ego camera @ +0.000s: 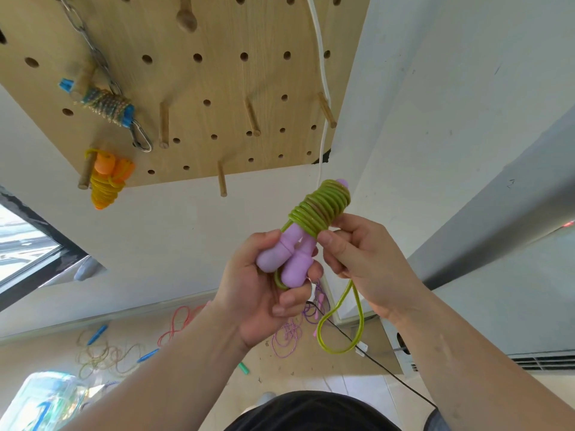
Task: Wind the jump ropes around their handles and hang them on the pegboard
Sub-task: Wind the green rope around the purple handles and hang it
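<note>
I am gripping the purple handles [289,256] in my left hand [264,290], tips pointing up toward the pegboard [202,88], my right hand [364,259] pinching the green rope [320,206] beside them.

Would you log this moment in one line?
winding | left hand grips purple handles | right hand pinches green rope | loop unwound

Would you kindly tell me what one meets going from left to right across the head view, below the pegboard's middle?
orange-handled rope bundle, bare peg, left hand gripping the purple handles, right hand pinching the green rope
</note>
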